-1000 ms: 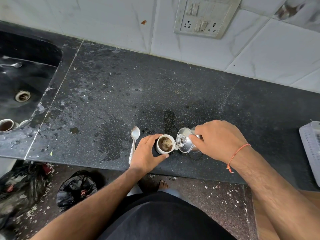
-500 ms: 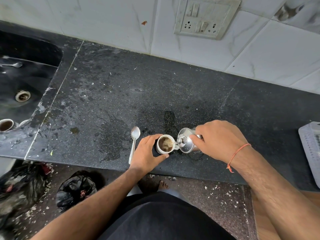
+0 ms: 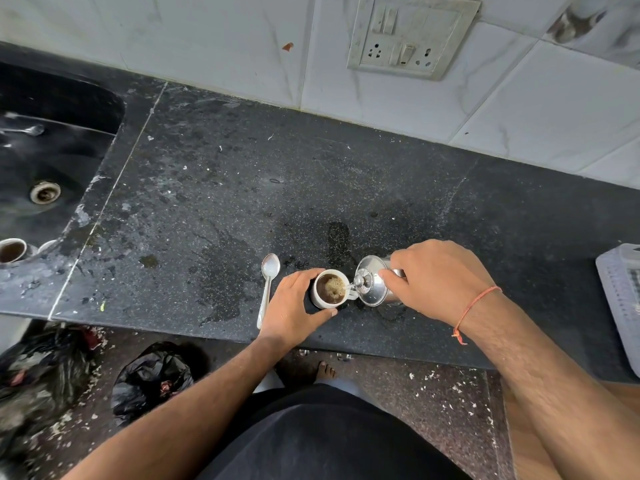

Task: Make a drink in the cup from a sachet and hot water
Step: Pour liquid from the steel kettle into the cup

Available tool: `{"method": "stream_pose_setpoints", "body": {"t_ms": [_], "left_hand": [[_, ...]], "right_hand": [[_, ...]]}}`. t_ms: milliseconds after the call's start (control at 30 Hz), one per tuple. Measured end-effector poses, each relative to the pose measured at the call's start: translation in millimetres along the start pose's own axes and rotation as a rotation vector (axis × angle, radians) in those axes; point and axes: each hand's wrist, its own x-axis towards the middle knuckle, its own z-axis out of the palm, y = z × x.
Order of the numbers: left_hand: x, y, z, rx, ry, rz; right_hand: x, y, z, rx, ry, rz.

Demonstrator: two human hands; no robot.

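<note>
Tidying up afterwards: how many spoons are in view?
2: one spoon on the counter left of the cup; a second spoon lying in the sink. Others may be hidden.

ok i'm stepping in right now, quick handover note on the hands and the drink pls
Left hand: wrapped around the white cup, steadying it on the counter.
Right hand: holding the steel kettle, tilted so water runs into the cup.
Spoon: lying on the counter just left of the cup, untouched.
Done: the cup holds brown, frothy liquid, well filled.
Left: stop pouring before it overflows, set the kettle down, stir with the spoon. No sachet in view.
</note>
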Motion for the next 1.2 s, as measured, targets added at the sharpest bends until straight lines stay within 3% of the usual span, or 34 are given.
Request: {"method": "stream_pose_setpoints", "body": {"t_ms": [1200], "left_hand": [[-1.0, 4.5, -2.3, -0.013, -0.008, -0.020]], "right_hand": [[3.9, -2.5, -5.1, -0.024, 0.005, -0.053]]}}
